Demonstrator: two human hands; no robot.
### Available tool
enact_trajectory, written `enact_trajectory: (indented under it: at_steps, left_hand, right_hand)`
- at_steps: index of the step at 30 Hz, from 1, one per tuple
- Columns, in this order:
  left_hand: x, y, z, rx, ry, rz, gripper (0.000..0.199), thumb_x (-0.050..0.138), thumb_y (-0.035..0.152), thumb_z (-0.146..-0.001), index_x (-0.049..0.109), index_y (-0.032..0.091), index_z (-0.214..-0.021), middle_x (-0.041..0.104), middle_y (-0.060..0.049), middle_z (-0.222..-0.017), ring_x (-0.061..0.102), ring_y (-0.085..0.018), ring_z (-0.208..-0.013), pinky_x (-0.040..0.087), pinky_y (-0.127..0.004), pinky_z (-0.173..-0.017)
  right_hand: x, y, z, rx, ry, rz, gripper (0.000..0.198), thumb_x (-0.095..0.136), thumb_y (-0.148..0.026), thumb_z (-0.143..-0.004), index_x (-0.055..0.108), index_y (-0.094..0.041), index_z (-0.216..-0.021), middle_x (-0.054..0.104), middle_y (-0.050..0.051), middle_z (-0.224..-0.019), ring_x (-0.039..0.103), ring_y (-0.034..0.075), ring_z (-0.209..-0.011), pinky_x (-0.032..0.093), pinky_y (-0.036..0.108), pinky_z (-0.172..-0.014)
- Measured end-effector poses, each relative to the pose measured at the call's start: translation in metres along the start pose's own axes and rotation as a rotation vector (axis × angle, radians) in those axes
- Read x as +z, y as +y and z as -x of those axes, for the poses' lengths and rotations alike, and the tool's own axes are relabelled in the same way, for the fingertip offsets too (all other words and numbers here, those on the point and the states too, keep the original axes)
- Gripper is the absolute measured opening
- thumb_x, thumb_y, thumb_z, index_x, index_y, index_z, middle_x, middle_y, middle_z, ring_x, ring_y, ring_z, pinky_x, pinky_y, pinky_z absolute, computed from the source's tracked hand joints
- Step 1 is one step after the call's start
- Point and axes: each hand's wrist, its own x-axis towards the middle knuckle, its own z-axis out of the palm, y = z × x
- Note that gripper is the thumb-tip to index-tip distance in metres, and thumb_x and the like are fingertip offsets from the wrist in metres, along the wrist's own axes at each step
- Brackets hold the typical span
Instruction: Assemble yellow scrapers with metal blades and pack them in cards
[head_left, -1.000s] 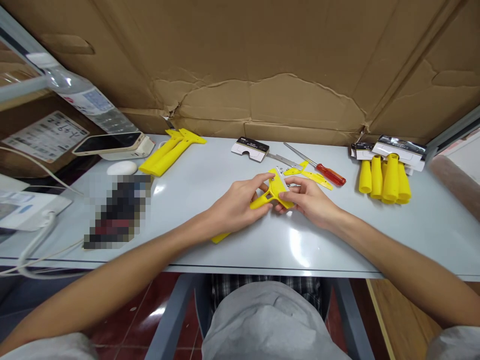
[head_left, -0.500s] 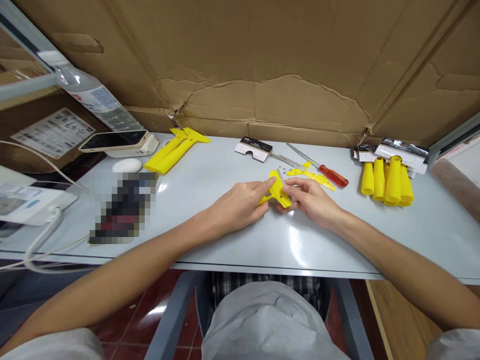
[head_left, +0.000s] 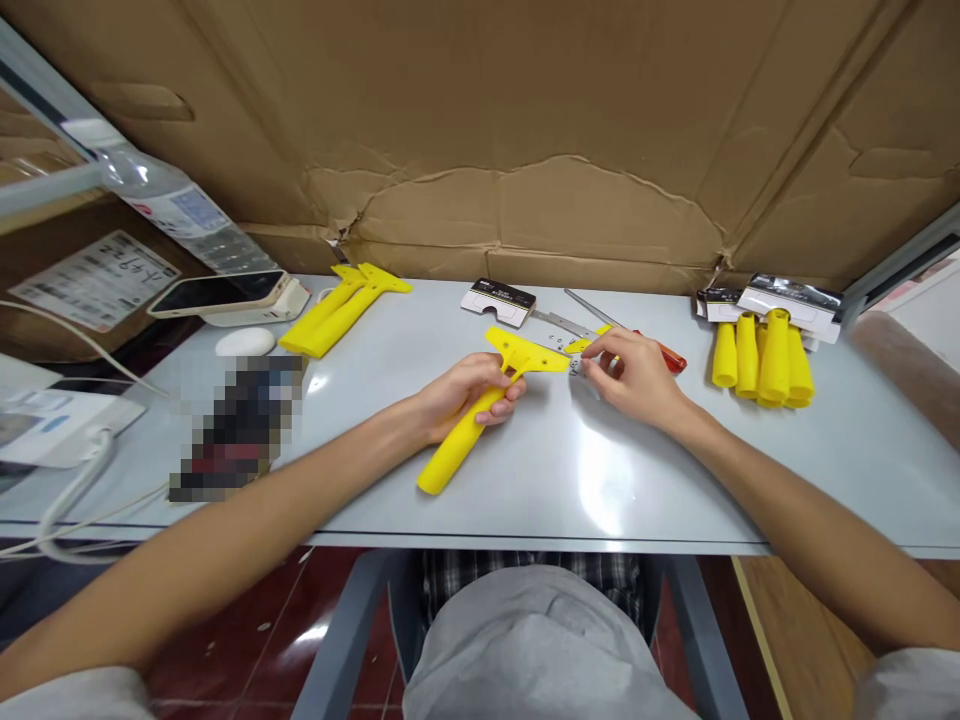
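Note:
My left hand (head_left: 480, 395) is closed around the neck of a yellow scraper (head_left: 459, 445), which has a T-shaped head with small holes and a thick handle slanting down to the left. My right hand (head_left: 634, 375) is low over the table, right of the scraper head, thumb and fingertips drawn together beside several tiny screws (head_left: 574, 366). What lies between those fingertips is too small to make out. Behind that hand are a flat yellow plastic piece (head_left: 577, 346), mostly covered, a metal blade (head_left: 564, 323) and a screwdriver (head_left: 670, 358) with a red handle, partly hidden.
Two yellow scrapers (head_left: 341, 315) lie at the back left. A black-and-white card sleeve (head_left: 498, 302) touches the blade. Several yellow handles (head_left: 773, 360) with card packaging stand at the right. Phone (head_left: 217, 292), bottle (head_left: 172, 195) and cables (head_left: 75, 500) occupy the left; cardboard (head_left: 525, 130) walls the back.
The scraper has been turned, so its holed head faces up and its whole handle shows. My right hand has left the scraper head and moved slightly right, to the screws.

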Motion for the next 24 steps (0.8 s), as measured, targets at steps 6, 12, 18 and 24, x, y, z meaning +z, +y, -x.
enact_trajectory:
  at_steps: [6, 12, 18, 24]
  left_hand:
    - [0.003, 0.005, 0.001, 0.025, 0.014, 0.008, 0.019, 0.079, 0.017, -0.07, 0.061, 0.012, -0.071, 0.056, 0.0, -0.059, 0.042, -0.004, -0.042, 0.032, -0.015, -0.035]
    - [0.006, 0.005, 0.002, 0.036, 0.099, -0.032, 0.019, 0.078, 0.018, -0.067, 0.061, 0.014, -0.071, 0.058, 0.0, -0.059, 0.043, -0.005, -0.042, 0.03, -0.017, -0.036]
    - [0.015, 0.005, 0.009, 0.037, 0.193, -0.371, 0.01, 0.067, 0.022, -0.078, 0.061, 0.016, -0.074, 0.058, 0.001, -0.057, 0.046, -0.008, -0.041, 0.035, -0.021, -0.042]
    - [0.018, 0.008, 0.027, 0.646, 0.317, -1.321, 0.015, 0.058, 0.019, -0.09, 0.072, 0.015, -0.094, 0.068, -0.003, -0.073, 0.061, -0.016, -0.063, 0.05, -0.028, -0.062]
  right_hand:
    - [0.001, 0.007, 0.0, -0.029, -0.065, 0.046, 0.022, 0.063, -0.029, -0.093, 0.081, -0.015, -0.097, 0.07, 0.007, -0.106, 0.059, 0.005, -0.073, 0.049, 0.024, -0.075]
    - [0.002, 0.002, 0.0, -0.013, -0.046, -0.001, 0.024, 0.063, -0.031, -0.095, 0.08, -0.014, -0.096, 0.071, 0.008, -0.105, 0.06, 0.006, -0.076, 0.05, 0.025, -0.075]
    - [0.003, -0.018, 0.003, 0.176, -0.053, -0.336, 0.044, 0.068, -0.052, -0.097, 0.078, -0.015, -0.118, 0.073, 0.01, -0.11, 0.066, 0.01, -0.085, 0.054, 0.023, -0.067]
    - [0.002, -0.028, 0.002, 0.473, -0.189, -0.834, 0.076, 0.079, -0.079, -0.081, 0.072, -0.009, -0.113, 0.072, 0.015, -0.103, 0.068, 0.014, -0.077, 0.058, 0.027, -0.058]
